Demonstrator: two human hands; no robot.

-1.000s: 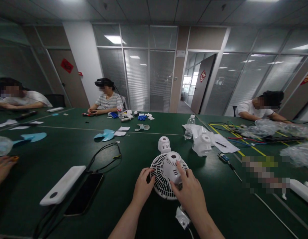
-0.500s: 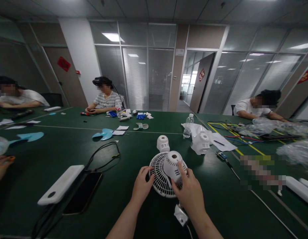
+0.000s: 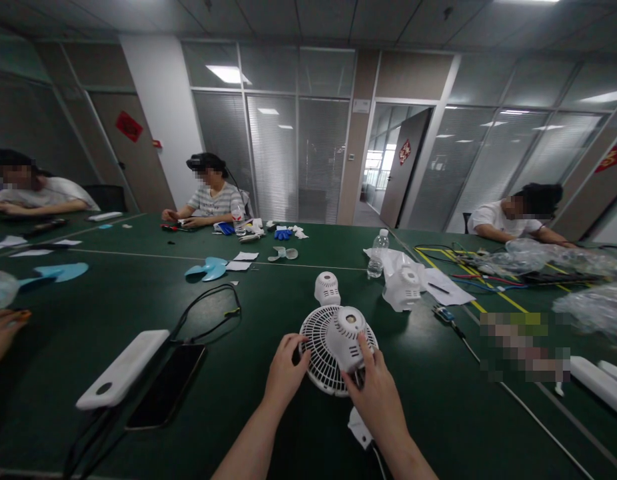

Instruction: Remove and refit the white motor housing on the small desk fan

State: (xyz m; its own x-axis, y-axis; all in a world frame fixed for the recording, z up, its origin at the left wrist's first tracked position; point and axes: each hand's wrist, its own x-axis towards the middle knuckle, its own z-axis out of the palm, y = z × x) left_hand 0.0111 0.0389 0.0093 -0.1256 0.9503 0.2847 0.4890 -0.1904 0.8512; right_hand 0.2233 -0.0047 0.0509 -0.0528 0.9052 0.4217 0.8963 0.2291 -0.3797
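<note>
A white round fan grille (image 3: 316, 353) lies on the green table in front of me. My left hand (image 3: 283, 373) is closed on its left edge, thumb and fingers at the rim. Over the grille's right part sits a white vented fan motor cover (image 3: 347, 333), tilted, with a round hole in its top. My right hand (image 3: 378, 390) grips this cover from the right. Whether the cover touches the grille is hidden. Just beyond the grille stands a second white motor cover (image 3: 327, 288). A white part with a cable (image 3: 359, 427) lies near my right wrist.
Another white housing (image 3: 402, 287) and a water bottle (image 3: 377, 253) stand to the back right. Leftward lie a phone (image 3: 166, 387), a white power bank (image 3: 123, 368), black cables and a blue fan blade (image 3: 207, 269). Several people sit around the table; a co-worker's hand (image 3: 3, 333) shows at left.
The motor cover in my right hand has tilted and shifted slightly, and my right fingers have moved a little down its side. My left hand stays at the grille's rim.
</note>
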